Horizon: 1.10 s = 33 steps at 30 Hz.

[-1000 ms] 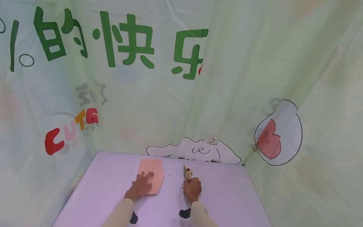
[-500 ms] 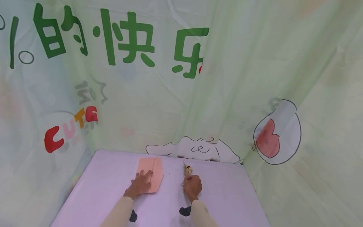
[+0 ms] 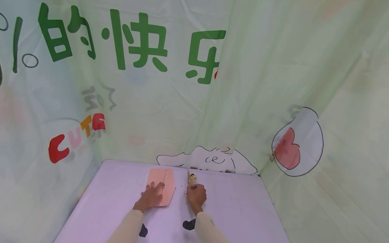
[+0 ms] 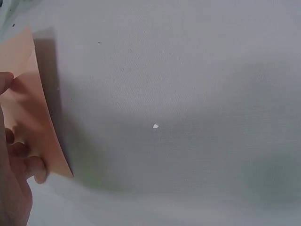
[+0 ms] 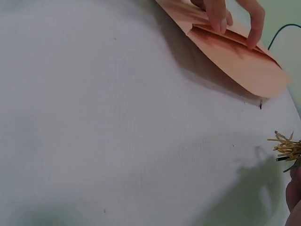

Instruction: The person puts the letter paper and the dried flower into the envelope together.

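Observation:
A salmon-pink paper envelope lies on the lilac table. My left hand rests on it with fingers spread. In the right wrist view, fingers of that hand touch the envelope along its open slit, and its edge stands slightly off the table. To the right, my right hand grips a small bunch of dried flowers, pale with a dark red spot. The cut stems stick out at the right edge of the right wrist view. My fingers hide the middle of the bunch.
A pale printed cloth curtain encloses the table at the back and sides. Small dark specks and a white fleck lie on the table top.
My right hand has moved left with the dried flowers, closer to the envelope. The left hand stays on the envelope.

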Available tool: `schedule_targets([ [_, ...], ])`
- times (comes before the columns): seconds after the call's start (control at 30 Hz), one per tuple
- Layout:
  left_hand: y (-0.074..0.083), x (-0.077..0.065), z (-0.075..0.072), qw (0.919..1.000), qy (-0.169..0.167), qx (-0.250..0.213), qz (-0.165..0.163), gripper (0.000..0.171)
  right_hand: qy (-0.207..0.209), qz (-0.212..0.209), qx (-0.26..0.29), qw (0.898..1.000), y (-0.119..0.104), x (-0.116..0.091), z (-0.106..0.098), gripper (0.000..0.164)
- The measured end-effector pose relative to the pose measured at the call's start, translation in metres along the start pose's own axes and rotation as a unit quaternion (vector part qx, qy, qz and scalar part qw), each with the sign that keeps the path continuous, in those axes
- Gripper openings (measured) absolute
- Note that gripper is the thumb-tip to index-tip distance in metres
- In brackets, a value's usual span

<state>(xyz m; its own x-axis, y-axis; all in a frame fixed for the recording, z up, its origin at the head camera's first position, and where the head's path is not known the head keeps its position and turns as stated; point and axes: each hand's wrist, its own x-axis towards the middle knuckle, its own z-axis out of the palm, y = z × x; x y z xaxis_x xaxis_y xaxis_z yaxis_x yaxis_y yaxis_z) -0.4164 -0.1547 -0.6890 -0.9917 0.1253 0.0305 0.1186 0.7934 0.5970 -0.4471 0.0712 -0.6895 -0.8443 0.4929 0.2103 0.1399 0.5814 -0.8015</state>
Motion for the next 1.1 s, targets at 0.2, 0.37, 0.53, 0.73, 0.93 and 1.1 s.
schedule_targets([
  [0.2,-0.003,0.0,0.007,0.9999,0.009,0.009,0.008,0.042,-0.006,-0.013,0.03,0.999,-0.021,-0.014,0.018,0.015],
  [0.37,-0.004,-0.002,0.007,0.9999,0.007,0.005,0.012,0.042,-0.023,-0.031,0.037,0.999,-0.036,-0.024,0.03,0.015],
  [0.53,-0.005,-0.002,0.006,0.9998,0.009,0.004,0.016,0.042,-0.037,-0.023,0.043,0.998,-0.045,-0.034,0.037,0.015],
  [0.73,-0.004,-0.002,0.0,0.9999,0.001,0.011,0.007,0.042,-0.041,-0.02,0.038,0.998,-0.045,-0.042,0.045,0.011],
  [0.93,-0.006,-0.002,-0.001,0.9999,-0.003,0.01,0.008,0.043,-0.049,-0.015,0.031,0.998,-0.04,-0.044,0.057,0.014],
  [1.1,-0.008,-0.001,0.001,0.9998,0.003,0.009,0.02,0.045,-0.048,-0.031,0.009,0.998,-0.042,-0.047,0.066,0.012],
])
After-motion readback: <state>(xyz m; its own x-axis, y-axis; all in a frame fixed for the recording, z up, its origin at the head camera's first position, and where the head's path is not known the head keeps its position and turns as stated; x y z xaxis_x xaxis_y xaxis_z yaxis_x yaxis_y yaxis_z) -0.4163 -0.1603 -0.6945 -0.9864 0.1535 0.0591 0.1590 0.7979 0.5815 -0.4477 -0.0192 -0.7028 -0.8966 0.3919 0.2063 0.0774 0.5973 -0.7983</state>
